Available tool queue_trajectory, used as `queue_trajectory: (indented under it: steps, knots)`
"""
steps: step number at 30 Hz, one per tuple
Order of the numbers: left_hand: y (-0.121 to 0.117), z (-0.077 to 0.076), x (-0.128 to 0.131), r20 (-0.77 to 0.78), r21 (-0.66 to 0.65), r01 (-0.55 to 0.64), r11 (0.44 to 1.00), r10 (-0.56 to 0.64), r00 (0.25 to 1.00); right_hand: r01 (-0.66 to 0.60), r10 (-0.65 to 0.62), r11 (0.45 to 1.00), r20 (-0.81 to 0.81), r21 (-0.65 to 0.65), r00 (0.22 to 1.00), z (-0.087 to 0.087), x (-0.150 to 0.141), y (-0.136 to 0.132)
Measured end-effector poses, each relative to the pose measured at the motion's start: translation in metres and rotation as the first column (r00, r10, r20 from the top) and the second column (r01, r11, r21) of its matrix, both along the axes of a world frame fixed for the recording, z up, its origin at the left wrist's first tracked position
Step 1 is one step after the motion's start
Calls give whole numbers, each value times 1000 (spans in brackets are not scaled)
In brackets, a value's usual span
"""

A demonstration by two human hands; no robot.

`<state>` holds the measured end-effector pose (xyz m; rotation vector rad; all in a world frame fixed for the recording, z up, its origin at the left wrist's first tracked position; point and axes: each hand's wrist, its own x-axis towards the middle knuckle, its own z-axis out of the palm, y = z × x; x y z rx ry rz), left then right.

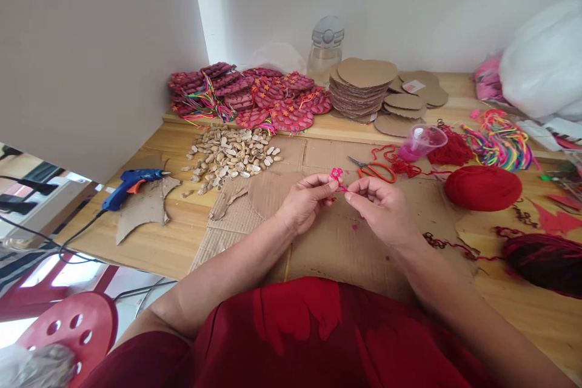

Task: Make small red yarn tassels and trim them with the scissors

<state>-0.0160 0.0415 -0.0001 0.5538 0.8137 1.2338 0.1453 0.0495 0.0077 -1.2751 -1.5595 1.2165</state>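
Between thumb and fingers, my left hand pinches a small pink looped yarn piece, its loops standing up above the fingertips. A strand of red-pink yarn runs from it to my right hand, whose thumb and index finger are closed on it. Both hands are close together over a brown cardboard sheet. Just beyond my right hand lie orange-handled scissors, with their blades pointing left. A cardboard disc lies to the left of my left hand.
Peanut shells are heaped behind left; a blue glue gun with a cord rests farther left. Decorated red pieces and stacked cardboard shapes line the back. At right are a red yarn ball, dark yarn and a plastic cup.
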Motion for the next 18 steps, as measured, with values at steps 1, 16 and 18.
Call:
queue_trajectory:
  steps: [1,16,18]
  knots:
    - [0,0,0,6,2,-2,1000,2,1000,-9,9,999,-8,-35,1000,-1,0,0]
    - [0,0,-1,47,-56,38,998,-36,998,-69,43,976,-127,-206,991,1,-3,-1]
    - [0,0,-1,51,-51,39,998,-36,998,-66,40,976,-125,-210,991,3,-4,-1]
